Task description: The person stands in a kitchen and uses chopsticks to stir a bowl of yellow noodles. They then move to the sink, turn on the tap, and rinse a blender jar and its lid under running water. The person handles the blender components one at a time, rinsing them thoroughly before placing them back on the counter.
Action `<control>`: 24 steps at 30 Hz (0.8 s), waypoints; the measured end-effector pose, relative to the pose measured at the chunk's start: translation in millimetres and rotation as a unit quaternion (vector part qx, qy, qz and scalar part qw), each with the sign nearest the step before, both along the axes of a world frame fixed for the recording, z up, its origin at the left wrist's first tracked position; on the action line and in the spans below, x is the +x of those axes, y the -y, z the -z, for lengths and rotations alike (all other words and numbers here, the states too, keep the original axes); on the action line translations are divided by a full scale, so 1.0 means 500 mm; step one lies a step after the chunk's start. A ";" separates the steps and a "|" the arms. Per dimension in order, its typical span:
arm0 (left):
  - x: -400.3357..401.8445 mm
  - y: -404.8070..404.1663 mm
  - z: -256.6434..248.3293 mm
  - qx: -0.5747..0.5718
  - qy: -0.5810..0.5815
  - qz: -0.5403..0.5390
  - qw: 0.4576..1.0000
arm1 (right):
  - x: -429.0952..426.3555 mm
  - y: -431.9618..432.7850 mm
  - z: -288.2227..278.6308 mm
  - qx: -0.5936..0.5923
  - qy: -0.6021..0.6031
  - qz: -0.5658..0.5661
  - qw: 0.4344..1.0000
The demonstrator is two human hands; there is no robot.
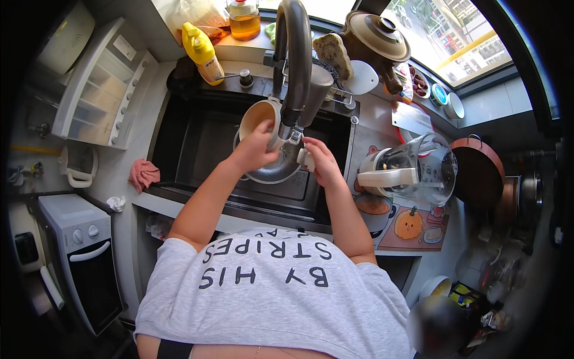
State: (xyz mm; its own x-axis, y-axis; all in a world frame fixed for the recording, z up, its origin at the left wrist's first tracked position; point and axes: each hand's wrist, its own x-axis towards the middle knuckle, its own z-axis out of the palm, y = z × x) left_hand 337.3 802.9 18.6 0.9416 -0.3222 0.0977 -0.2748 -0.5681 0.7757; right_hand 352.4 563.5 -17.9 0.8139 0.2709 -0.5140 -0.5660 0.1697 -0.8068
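Over the black kitchen sink, my left hand grips a cream-coloured cup-like container, its thumb over the rim and inside. The container is tilted beside the spout of the dark gooseneck faucet. My right hand has its fingers on a small cream-coloured part, just right of the faucet's end. Below both hands, a round metal pan or bowl lies in the sink, partly hidden by the left hand and the container.
Right of the sink, a clear blender jug lies on an illustrated mat, near a cleaver. A lidded clay pot stands by the window. At the left are a yellow bottle, a pink cloth and a drawer unit.
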 end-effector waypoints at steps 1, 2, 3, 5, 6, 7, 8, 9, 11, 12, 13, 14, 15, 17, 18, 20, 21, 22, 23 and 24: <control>-0.003 0.004 -0.013 0.051 0.003 0.031 0.998 | 0.002 0.007 -0.001 -0.010 -0.028 -0.008 1.000; 0.004 0.001 -0.001 0.159 0.044 0.087 0.982 | 0.004 0.017 0.009 -0.037 -0.028 -0.045 0.998; 0.002 0.000 -0.002 0.191 0.050 0.130 0.972 | 0.005 0.023 0.015 -0.034 -0.034 -0.064 0.997; -0.006 0.000 -0.002 0.253 0.061 0.214 0.941 | 0.009 0.033 0.027 -0.028 -0.048 -0.102 0.993; -0.020 0.006 0.006 0.300 0.094 0.228 0.921 | 0.016 0.045 0.037 -0.007 -0.035 -0.174 0.984; -0.030 0.013 0.011 0.292 0.109 0.247 0.918 | 0.014 0.049 0.057 -0.039 -0.033 -0.188 0.981; -0.040 0.019 0.015 0.284 0.124 0.264 0.913 | 0.012 0.052 0.077 -0.071 -0.031 -0.202 0.976; -0.047 0.021 0.018 0.277 0.137 0.280 0.909 | 0.013 0.052 0.090 -0.103 -0.029 -0.218 0.970; -0.056 0.011 0.015 0.292 0.114 0.289 0.905 | 0.009 0.029 0.041 -0.101 -0.040 -0.239 0.965; -0.050 0.005 0.009 0.283 0.126 0.294 0.904 | 0.009 0.030 0.051 -0.089 -0.032 -0.233 0.968; -0.044 0.000 0.003 0.274 0.138 0.299 0.904 | 0.008 0.030 0.061 -0.077 -0.023 -0.227 0.971; -0.037 -0.006 -0.003 0.226 0.135 0.302 0.916 | 0.007 0.027 0.071 -0.066 -0.025 -0.211 0.975; -0.030 -0.011 -0.019 0.179 0.130 0.302 0.927 | 0.006 0.018 0.077 -0.055 -0.027 -0.197 0.979; -0.016 -0.013 -0.031 0.112 0.097 0.227 0.963 | 0.005 0.014 0.084 -0.061 -0.023 -0.177 0.982; -0.015 -0.014 -0.032 0.093 0.067 0.144 0.983 | 0.002 0.005 0.071 -0.078 -0.017 -0.178 0.981; -0.005 -0.007 -0.034 0.112 0.015 0.033 0.993 | -0.007 -0.013 0.058 -0.126 -0.007 -0.161 0.979; 0.004 0.008 -0.036 0.148 -0.004 0.007 0.989 | -0.013 -0.023 0.054 -0.114 0.002 -0.167 0.979; 0.015 0.023 -0.037 0.183 -0.025 -0.020 0.983 | -0.020 -0.034 0.049 -0.102 0.010 -0.173 0.979; 0.026 0.032 -0.037 0.218 -0.045 -0.046 0.974 | -0.027 -0.044 0.045 -0.090 0.018 -0.179 0.979; 0.037 0.032 0.037 0.221 -0.025 -0.009 0.975 | -0.033 -0.061 0.021 -0.090 -0.005 -0.164 0.982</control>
State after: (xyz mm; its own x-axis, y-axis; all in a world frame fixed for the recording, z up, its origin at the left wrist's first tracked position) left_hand 355.9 786.9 -0.1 0.9473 -0.3067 -0.0930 -0.2309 -0.8543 0.4657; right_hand 335.8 593.9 -28.5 0.6928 0.4218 -0.5848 -0.5739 -0.1684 -0.8014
